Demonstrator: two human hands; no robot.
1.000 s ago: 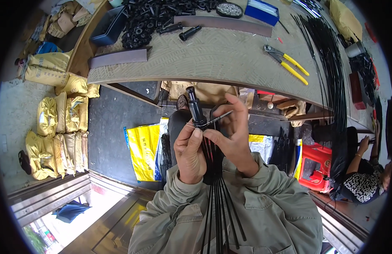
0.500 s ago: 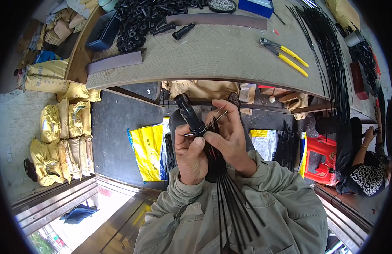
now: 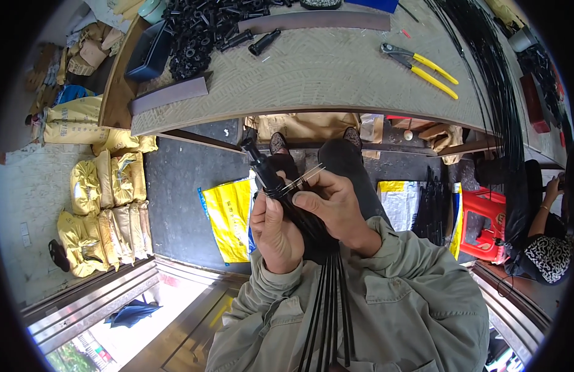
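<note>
My left hand (image 3: pixel 276 239) is closed around the base of a black stepped tubular fitting (image 3: pixel 261 166), which tilts up and to the left over my lap. Its thumb presses at the collar, where thin pale wire (image 3: pixel 310 171) crosses the fitting. My right hand (image 3: pixel 336 211) is closed just to the right of the collar, fingers curled at the wire and thumb against the dark strands. A bundle of long black rods (image 3: pixel 327 291) runs from the fitting down over my grey-green jacket.
Ahead, the worktable (image 3: pixel 311 80) holds a pile of black fittings (image 3: pixel 194 37), yellow-handled pliers (image 3: pixel 423 68), a blue bin (image 3: pixel 147 53) and long black strands (image 3: pixel 497 99). Stacked yellow sacks (image 3: pixel 88 242) stand left. A co-worker (image 3: pixel 547 248) works at the right beside a red stool (image 3: pixel 482 220).
The fitting has moved left and tilts more to the left. My right hand's raised fingers have come down and curled closer to the wire. The view has shifted slightly, showing more of my legs.
</note>
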